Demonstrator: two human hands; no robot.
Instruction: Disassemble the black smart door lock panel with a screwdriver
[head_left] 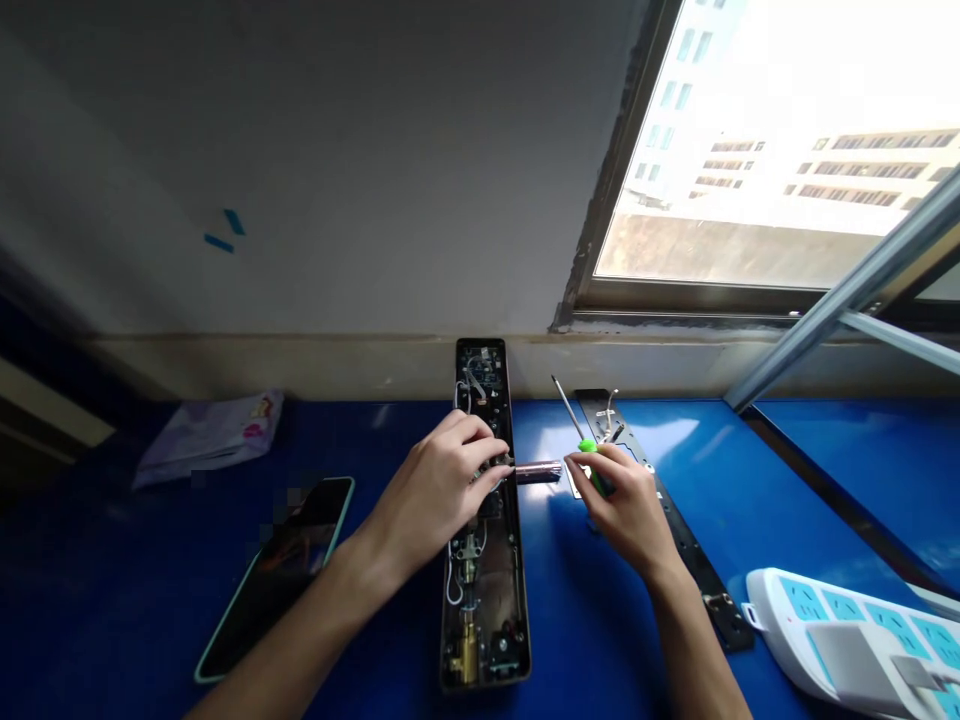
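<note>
A long black housing (pixel 517 600) with a circuit board, thin wires and brass parts lies lengthwise before me, its inside facing up. Over its middle, my left hand (pixel 457 465) is closed in a pinch at the near end of a shiny, dark pinkish cylinder (pixel 538 472), which sticks out past the housing's right side. My right hand (pixel 626 500) is closed around a screwdriver (pixel 589 446) with a green handle, its shaft pointing up and left. The right thumb and forefinger are close to the cylinder's free end; whether they touch it I cannot tell.
A black plate (pixel 697 560) with wires lies right of my right hand. At the lower right is a white power strip (pixel 780 620) with a plugged-in charger (pixel 855 665). A phone (pixel 277 580) and a cloth-like packet (pixel 210 435) lie left on the blue table (pixel 405 630). Behind are a wall and window.
</note>
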